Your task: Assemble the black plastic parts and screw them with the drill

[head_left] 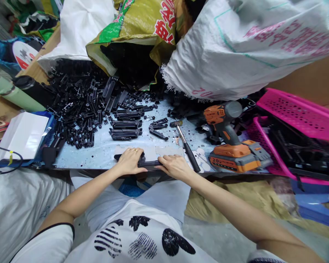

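Observation:
At the front edge of the table, both hands are on a long black plastic part (pixel 148 163) lying crosswise. My left hand (pixel 129 160) wraps over its left portion, thumb pointing right. On the right end, my right hand (pixel 175 166) grips it with bent fingers. Palms and fingers cover much of the part. Just behind lie several similar black folded parts (pixel 126 124) in rows, and a few smaller black pieces (pixel 158 128). A hammer (pixel 186 147) with a black handle rests to the right of my right hand.
An orange cordless drill (pixel 227 142) stands at right, beside a pink basket (pixel 285 160) of black parts. Heaped black parts (pixel 82 106) cover the left back. Sacks, including a white one (pixel 222 51), crowd the rear. A white box (pixel 22 135) and green bottle (pixel 13 93) stand left.

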### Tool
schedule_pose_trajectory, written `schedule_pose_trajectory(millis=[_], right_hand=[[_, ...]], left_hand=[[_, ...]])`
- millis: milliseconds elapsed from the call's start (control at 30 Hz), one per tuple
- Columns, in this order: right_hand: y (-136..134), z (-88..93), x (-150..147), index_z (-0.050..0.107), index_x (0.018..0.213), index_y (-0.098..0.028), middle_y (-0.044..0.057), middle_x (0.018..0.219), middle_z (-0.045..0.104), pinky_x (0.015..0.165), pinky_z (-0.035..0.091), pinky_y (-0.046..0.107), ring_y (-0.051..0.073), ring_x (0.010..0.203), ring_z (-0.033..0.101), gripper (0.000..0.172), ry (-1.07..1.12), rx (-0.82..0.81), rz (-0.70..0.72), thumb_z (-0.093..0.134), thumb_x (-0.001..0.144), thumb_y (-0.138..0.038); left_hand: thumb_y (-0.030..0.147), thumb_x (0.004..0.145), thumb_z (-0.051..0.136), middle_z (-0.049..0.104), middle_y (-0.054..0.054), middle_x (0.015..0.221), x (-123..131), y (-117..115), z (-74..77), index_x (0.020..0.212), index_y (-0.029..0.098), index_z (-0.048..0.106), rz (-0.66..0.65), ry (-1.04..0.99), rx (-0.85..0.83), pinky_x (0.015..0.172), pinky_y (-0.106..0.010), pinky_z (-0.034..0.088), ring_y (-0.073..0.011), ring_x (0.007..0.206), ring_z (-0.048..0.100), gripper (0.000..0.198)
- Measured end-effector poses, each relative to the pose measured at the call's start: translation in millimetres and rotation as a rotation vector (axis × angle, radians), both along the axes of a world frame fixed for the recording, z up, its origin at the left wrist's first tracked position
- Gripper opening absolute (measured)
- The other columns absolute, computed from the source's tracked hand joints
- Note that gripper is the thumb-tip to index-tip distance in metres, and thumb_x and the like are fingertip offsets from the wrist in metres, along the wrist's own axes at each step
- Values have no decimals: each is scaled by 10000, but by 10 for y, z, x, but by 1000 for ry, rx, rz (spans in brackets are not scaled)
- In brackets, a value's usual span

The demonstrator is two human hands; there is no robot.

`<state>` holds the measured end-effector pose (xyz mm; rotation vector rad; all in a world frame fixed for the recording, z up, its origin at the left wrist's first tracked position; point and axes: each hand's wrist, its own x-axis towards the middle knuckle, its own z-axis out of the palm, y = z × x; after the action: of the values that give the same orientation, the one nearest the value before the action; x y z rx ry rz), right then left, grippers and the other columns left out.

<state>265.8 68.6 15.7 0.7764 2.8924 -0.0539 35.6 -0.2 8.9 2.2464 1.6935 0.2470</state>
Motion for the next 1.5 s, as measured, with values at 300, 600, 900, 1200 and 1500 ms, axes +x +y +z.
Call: schedule_pose_trajectory(millis=[300, 600, 900, 1200, 1500], right_hand=[[52, 308, -112, 584, 987, -185, 82, 822, 638, 620, 233, 295, 179, 713, 572, 357, 54, 91, 68, 353, 962, -457], [384, 33, 10, 594, 883, -160, 74, 841, 623, 678, 280, 296, 182, 769, 542, 336, 145, 61, 160, 433, 936, -450], [301, -226, 265, 605, 932, -162, 70, 869, 619, 763, 343, 306, 187, 854, 545, 346, 251, -67, 81, 443, 926, -468], [1308, -58, -408, 566, 1130, -152, 120, 1086, 618, 863, 391, 326, 227, 1017, 516, 293, 394, 20, -235, 366, 955, -276], [2085, -274, -1122, 532, 1105, -45, 174, 1081, 589, 819, 380, 267, 187, 1000, 530, 299, 186, -48, -401, 315, 899, -36]], left_hand=[[598, 804, 541, 617, -71, 937, -60, -69, -118, 1028, 191, 534, 51, -131, 116, 764, -334, 461, -231, 886, 600, 465], [602, 807, 539, 547, -133, 1217, 3, 244, 43, 1258, 173, 460, -32, -60, 116, 959, -410, 386, -280, 1154, 480, 628], [33, 808, 443, 609, -164, 1043, -24, 2022, 46, 947, 100, 658, 63, 254, 115, 859, -415, 346, -272, 1032, 474, 264], [94, 874, 369, 594, -167, 1033, -23, 1728, 182, 1002, 88, 618, 132, 252, 235, 838, -386, 378, -251, 966, 520, 280], [236, 955, 362, 639, -62, 886, -659, 165, 288, 960, 168, 573, 354, -84, 236, 748, -291, 457, -183, 824, 602, 222]])
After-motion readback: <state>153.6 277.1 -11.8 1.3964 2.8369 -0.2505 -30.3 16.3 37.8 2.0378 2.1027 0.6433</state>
